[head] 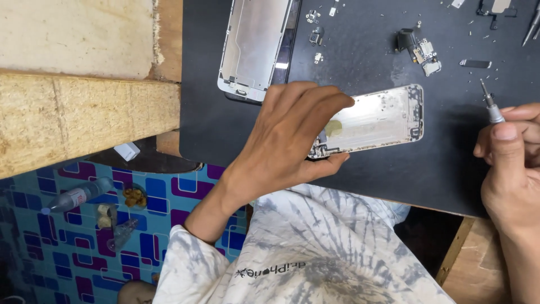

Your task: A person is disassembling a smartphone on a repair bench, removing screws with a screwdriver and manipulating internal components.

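Phone rear housing [378,119] — bare metal shell, internals mostly stripped — lying open side up on dark mat [360,62], mid-mat, long axis roughly left-right.

Left hand [281,146] clamped over housing's near-left end: fingers [329,101] curled over far edge, thumb pressed against near edge. Grasping the shell, pinning it to the mat.

Right hand [509,152] well right of housing, closed round a small precision screwdriver [490,103]; tip pointing up and away, clear of the shell, not touching it.

Beyond housing, upper left: detached screen assembly [256,45], back side up. Beyond housing, upper right: small connector/flex part [419,48], a flat dark strip [475,63], scattered tiny screws and brackets. More tools at far right corner, only partly in view. Mat sits on wooden desk [84,112]; patterned floor [67,247] below with a plastic bottle [76,196].

Handling judgement: shell looks light, thin-walled, stiff along length but prob. easy to bend or dent if twisted — rigidity lost w/ screen off. Smooth metal, likely slippery; edges maybe sharp. Best hold: long side rails, pinch across width, as now. Avoid pressing the thin centre panel, or any flex remnants at the end under the hand. Loose screws nearby — sliding the shell could scatter them.
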